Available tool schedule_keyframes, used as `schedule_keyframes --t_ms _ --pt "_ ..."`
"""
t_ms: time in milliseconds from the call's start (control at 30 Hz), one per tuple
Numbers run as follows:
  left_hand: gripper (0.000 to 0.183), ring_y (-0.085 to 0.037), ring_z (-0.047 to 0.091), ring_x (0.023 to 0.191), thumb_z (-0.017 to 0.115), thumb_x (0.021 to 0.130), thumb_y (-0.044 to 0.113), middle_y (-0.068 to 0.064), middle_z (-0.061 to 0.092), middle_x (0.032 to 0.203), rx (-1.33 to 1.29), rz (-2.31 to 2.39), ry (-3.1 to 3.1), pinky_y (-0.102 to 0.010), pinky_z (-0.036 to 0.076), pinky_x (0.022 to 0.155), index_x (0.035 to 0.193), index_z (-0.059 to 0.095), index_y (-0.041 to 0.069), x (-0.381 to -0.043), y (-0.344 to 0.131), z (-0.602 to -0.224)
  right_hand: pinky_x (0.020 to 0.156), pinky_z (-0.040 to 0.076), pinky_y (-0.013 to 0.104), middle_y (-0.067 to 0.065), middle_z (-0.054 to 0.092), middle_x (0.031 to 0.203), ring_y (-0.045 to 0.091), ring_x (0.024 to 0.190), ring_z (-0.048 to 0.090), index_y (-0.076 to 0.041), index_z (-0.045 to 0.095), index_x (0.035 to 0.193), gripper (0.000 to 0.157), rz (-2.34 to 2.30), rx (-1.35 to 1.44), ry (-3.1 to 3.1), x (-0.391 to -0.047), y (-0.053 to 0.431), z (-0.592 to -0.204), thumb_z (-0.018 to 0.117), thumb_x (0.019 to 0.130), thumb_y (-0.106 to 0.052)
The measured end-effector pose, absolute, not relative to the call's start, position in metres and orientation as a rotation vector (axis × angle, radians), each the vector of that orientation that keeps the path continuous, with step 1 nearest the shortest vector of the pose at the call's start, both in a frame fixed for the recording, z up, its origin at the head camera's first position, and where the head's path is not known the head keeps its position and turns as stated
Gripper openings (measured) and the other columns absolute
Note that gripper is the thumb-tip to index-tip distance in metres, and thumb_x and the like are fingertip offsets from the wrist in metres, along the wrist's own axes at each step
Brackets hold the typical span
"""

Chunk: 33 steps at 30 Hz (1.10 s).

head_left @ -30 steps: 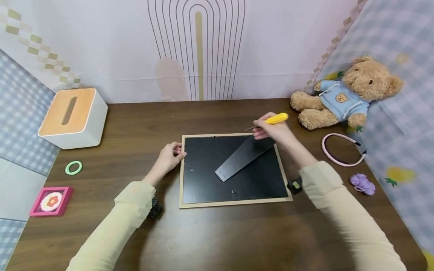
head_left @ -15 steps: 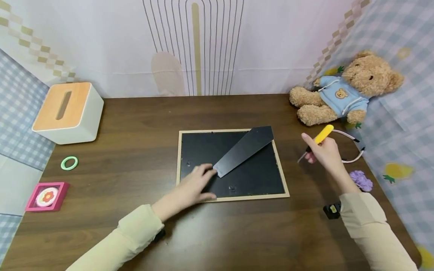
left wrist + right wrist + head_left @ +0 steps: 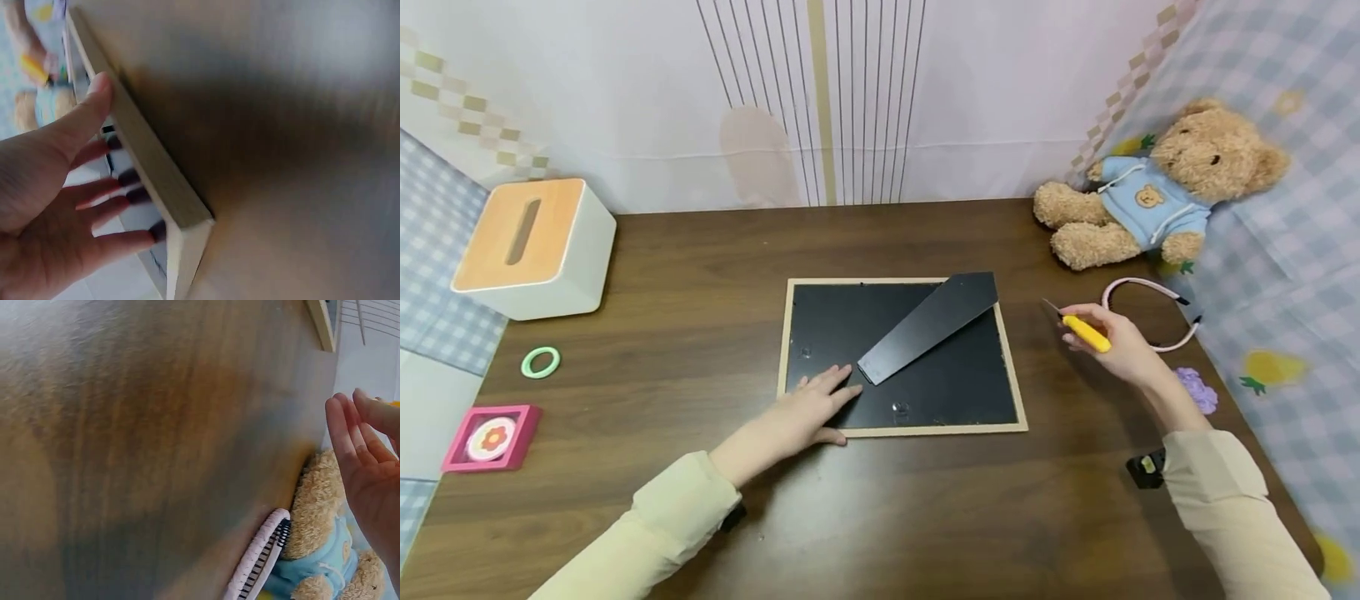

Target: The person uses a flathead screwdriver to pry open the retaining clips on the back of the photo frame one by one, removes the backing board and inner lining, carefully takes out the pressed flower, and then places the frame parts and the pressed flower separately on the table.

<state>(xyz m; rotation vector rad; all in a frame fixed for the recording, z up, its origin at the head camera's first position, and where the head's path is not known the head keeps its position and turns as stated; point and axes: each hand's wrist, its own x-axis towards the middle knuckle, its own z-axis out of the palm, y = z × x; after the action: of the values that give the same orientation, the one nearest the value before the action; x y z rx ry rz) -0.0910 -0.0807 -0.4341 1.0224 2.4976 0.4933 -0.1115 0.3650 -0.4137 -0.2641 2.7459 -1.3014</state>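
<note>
A picture frame (image 3: 786,333) lies face down on the table, its black back upward and a black easel stand (image 3: 928,327) running diagonally across it. My left hand (image 3: 797,417) rests at the frame's lower left corner. Its fingers lie spread on the black back, and the thumb is at the front edge; the left wrist view shows the fingertips touching the back and the thumb on the wooden rim (image 3: 159,162). To the right of the frame, my right hand (image 3: 1116,346) holds a screwdriver (image 3: 1086,333) with a yellow handle, its thin shaft pointing up and left, clear of the frame.
A teddy bear (image 3: 1150,196), a pink headband (image 3: 1138,282) and a purple scrunchie-like bundle (image 3: 1197,390) are at the right. On the left stand a tissue box (image 3: 580,267), a green ring (image 3: 540,362) and a pink box (image 3: 456,454). Behind the table hangs a patterned cloth (image 3: 647,100).
My left hand has gone from the frame's left edge to its lower left corner. The right hand has moved right, away from the stand's top, and turned the screwdriver.
</note>
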Motion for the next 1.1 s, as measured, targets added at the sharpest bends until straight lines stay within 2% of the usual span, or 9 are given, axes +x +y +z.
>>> schedule_keyframes --t_ms 100,233,333,500,567,667,767,900,1100 --pt "0.066 -0.041 0.034 0.135 0.070 0.079 0.030 -0.023 0.032 0.148 1.053 0.451 2.507 -0.064 0.035 0.101 0.135 0.047 0.005 -0.110 -0.095 -0.434 0.070 0.052 0.009 -0.020 0.058 0.096 -0.009 0.082 0.060 0.018 0.045 0.119 0.040 -1.348 -0.318 2.671 -0.112 0.368 -0.419 0.054 0.079 0.020" --pt "0.057 -0.039 0.037 0.133 0.068 0.082 0.024 -0.021 0.037 0.146 1.031 0.433 2.550 -0.060 0.038 0.101 0.133 0.050 0.005 -0.138 -0.118 -0.434 0.069 0.050 0.008 0.012 0.063 0.104 -0.011 0.082 0.056 0.018 0.045 0.121 0.037 -1.246 -0.315 2.678 -0.111 0.372 -0.424 0.047 0.083 0.018" --pt "0.049 -0.037 0.039 0.133 0.064 0.086 0.019 -0.019 0.041 0.144 0.929 0.452 2.620 -0.056 0.041 0.101 0.131 0.053 0.004 -0.152 -0.131 -0.436 0.071 0.048 0.008 0.029 0.056 0.114 -0.015 0.086 0.052 0.016 0.045 0.124 0.034 -1.182 -0.255 2.644 -0.109 0.376 -0.426 0.042 0.092 0.007" --pt "0.042 -0.045 0.039 0.129 0.060 0.088 0.007 -0.032 0.039 0.139 0.740 0.577 2.770 -0.057 0.038 0.103 0.127 0.053 -0.006 -0.155 -0.136 -0.442 0.065 0.049 0.012 -0.002 0.062 0.097 -0.010 0.077 0.055 0.014 0.050 0.120 0.033 -1.158 -0.126 2.626 -0.105 0.381 -0.429 0.052 0.093 -0.006" --pt "0.050 -0.051 0.028 0.133 0.057 0.089 0.009 -0.039 0.024 0.143 0.551 0.710 2.764 -0.059 0.029 0.108 0.132 0.043 -0.013 -0.152 -0.134 -0.444 0.059 0.048 0.014 -0.005 0.062 0.091 -0.007 0.070 0.055 0.014 0.054 0.114 0.031 -1.118 -0.141 2.671 -0.105 0.381 -0.430 0.059 0.088 -0.002" --pt "0.072 -0.053 0.007 0.137 0.052 0.093 0.021 -0.041 -0.007 0.146 0.140 0.933 2.672 -0.058 0.018 0.113 0.142 0.014 -0.016 -0.148 -0.129 -0.442 0.055 0.047 0.015 0.013 0.063 0.093 -0.003 0.067 0.055 0.014 0.055 0.110 0.031 -1.051 -0.188 2.724 -0.108 0.380 -0.429 0.064 0.081 0.006" --pt "0.091 -0.049 0.000 0.139 0.049 0.094 0.033 -0.034 -0.031 0.143 -0.169 1.047 2.540 -0.052 0.016 0.116 0.142 -0.015 -0.011 -0.146 -0.124 -0.439 0.061 0.050 0.019 0.031 0.058 0.100 0.013 0.075 0.062 0.014 0.055 0.110 0.033 -0.952 -0.191 2.769 -0.112 0.376 -0.425 0.065 0.080 0.005" --pt "0.100 -0.045 -0.004 0.140 0.052 0.092 0.032 -0.031 -0.039 0.139 -0.289 1.181 2.427 -0.048 0.014 0.117 0.138 -0.028 -0.008 -0.140 -0.113 -0.438 0.079 0.051 0.039 0.034 0.056 0.107 0.043 0.093 0.059 0.012 0.053 0.113 0.035 -0.859 -0.112 2.863 -0.122 0.362 -0.415 0.064 0.084 -0.004" --pt "0.106 -0.036 -0.022 0.139 0.057 0.090 0.021 -0.027 -0.037 0.142 -0.379 1.571 2.151 -0.045 -0.007 0.118 0.134 -0.035 -0.006 -0.117 -0.090 -0.433 0.094 0.043 0.043 0.030 0.054 0.124 0.041 0.115 0.051 0.005 0.050 0.127 0.046 -0.960 -0.043 2.783 -0.161 0.317 -0.415 0.054 0.093 -0.027"
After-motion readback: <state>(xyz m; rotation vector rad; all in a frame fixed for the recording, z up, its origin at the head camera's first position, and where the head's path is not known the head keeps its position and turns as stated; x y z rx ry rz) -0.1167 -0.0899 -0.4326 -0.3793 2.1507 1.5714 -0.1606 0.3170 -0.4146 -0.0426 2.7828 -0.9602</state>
